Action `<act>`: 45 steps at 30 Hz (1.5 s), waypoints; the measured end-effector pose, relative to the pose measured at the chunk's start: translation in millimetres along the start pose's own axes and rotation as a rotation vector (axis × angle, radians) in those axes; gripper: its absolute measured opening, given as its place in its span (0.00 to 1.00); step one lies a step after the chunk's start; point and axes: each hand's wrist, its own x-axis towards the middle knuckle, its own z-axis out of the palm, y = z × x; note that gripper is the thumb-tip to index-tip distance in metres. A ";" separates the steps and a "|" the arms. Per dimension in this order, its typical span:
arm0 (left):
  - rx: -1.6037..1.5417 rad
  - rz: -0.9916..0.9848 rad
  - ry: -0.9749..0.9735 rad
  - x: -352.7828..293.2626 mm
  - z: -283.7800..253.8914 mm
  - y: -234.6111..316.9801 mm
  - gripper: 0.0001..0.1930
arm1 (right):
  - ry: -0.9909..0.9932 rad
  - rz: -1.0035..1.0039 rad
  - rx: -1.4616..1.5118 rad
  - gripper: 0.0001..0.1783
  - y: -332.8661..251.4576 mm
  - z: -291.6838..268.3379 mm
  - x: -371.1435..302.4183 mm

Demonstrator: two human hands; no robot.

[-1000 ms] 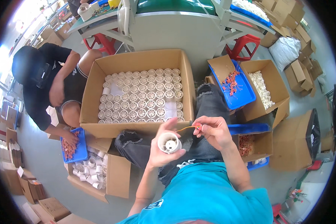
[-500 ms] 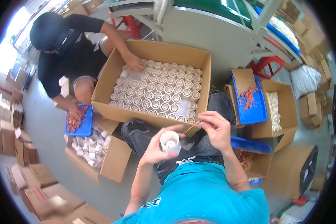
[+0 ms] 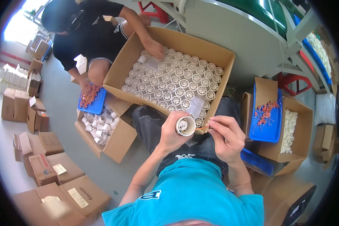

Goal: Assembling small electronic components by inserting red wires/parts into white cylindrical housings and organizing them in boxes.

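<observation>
My left hand (image 3: 170, 132) is wrapped round a white round plastic housing (image 3: 192, 124), its hollow opening tilted toward me with a small post inside. A thin orange wire (image 3: 196, 129) runs from the housing's opening to my right hand (image 3: 229, 140), whose thumb and fingers pinch its far end. Both hands are above my lap, in front of a large cardboard box (image 3: 225, 66) packed with rows of similar white housings (image 3: 173, 87). At the far left, another person (image 3: 88, 32) has one hand (image 3: 154, 49) in that box and the other (image 3: 87, 89) on orange wire pieces (image 3: 89, 98).
A blue tray (image 3: 97, 105) sits over a carton of loose white housings (image 3: 101, 128) at left. On the right, another blue tray (image 3: 269, 130) holds orange wires (image 3: 266, 112), beside a carton of small white parts (image 3: 289, 132). Closed cartons (image 3: 45, 169) line the left floor.
The housing has turned in my left hand, its opening now facing my right hand. My right hand has come closer to it, still pinching the wire. The whole view has shifted.
</observation>
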 end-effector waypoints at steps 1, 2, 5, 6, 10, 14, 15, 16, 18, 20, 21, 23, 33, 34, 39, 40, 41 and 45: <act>-0.009 0.028 -0.004 3.0 1.7 -0.6 0.28 | -0.005 0.013 0.009 0.13 3.3 -0.7 -0.9; -0.007 0.022 -0.017 3.8 3.6 -2.9 0.28 | -0.010 0.025 0.018 0.13 6.0 -1.5 -1.9; -0.024 0.033 -0.039 8.4 7.1 -3.1 0.28 | 0.013 0.054 0.010 0.14 11.3 -2.5 -3.4; -0.025 0.035 -0.043 9.3 7.5 -3.7 0.28 | 0.017 0.056 0.008 0.14 12.6 -1.9 -2.9; -0.031 0.029 -0.053 9.3 7.9 -3.3 0.28 | -0.003 0.065 -0.014 0.14 16.6 1.0 -3.3; -0.011 0.055 -0.058 8.3 7.7 -3.3 0.27 | -0.023 0.162 -0.038 0.13 11.8 5.9 -4.0; -0.012 0.057 -0.057 9.7 6.7 -3.1 0.27 | -0.022 0.160 -0.040 0.13 12.8 7.9 -4.4; 0.054 0.105 -0.076 12.8 5.3 -2.3 0.27 | -0.067 0.116 -0.062 0.13 15.3 10.5 -4.8; 0.109 0.158 -0.087 15.2 6.5 -2.1 0.26 | -0.129 0.080 -0.112 0.12 11.5 15.7 0.1; 0.118 0.158 -0.099 13.7 8.6 -2.2 0.26 | -0.163 0.104 -0.114 0.12 9.9 21.2 3.2; 0.129 0.155 -0.111 13.5 9.6 -2.0 0.26 | -0.199 0.130 -0.115 0.12 10.5 22.8 4.1; 0.121 0.168 -0.107 15.0 11.9 -0.6 0.26 | -0.221 0.145 -0.108 0.10 16.0 25.3 3.3; -0.047 0.061 -0.192 12.2 16.9 1.1 0.25 | -0.259 0.322 -0.124 0.08 17.8 21.2 -3.9; -0.054 0.063 -0.207 12.6 17.8 0.3 0.25 | -0.271 0.347 -0.107 0.08 18.6 20.2 -3.9; -0.091 0.066 -0.234 12.5 20.1 2.1 0.24 | -0.273 0.429 -0.019 0.08 19.0 14.0 -5.3; -0.089 0.066 -0.236 13.2 20.3 2.8 0.24 | -0.258 0.448 0.000 0.08 19.9 14.1 -6.0; -0.090 0.067 -0.238 13.7 20.2 3.5 0.24 | -0.256 0.449 0.000 0.08 20.4 14.8 -6.8; -0.056 0.056 -0.276 13.2 18.1 1.9 0.25 | -0.217 0.331 -0.040 0.09 25.2 20.6 -12.0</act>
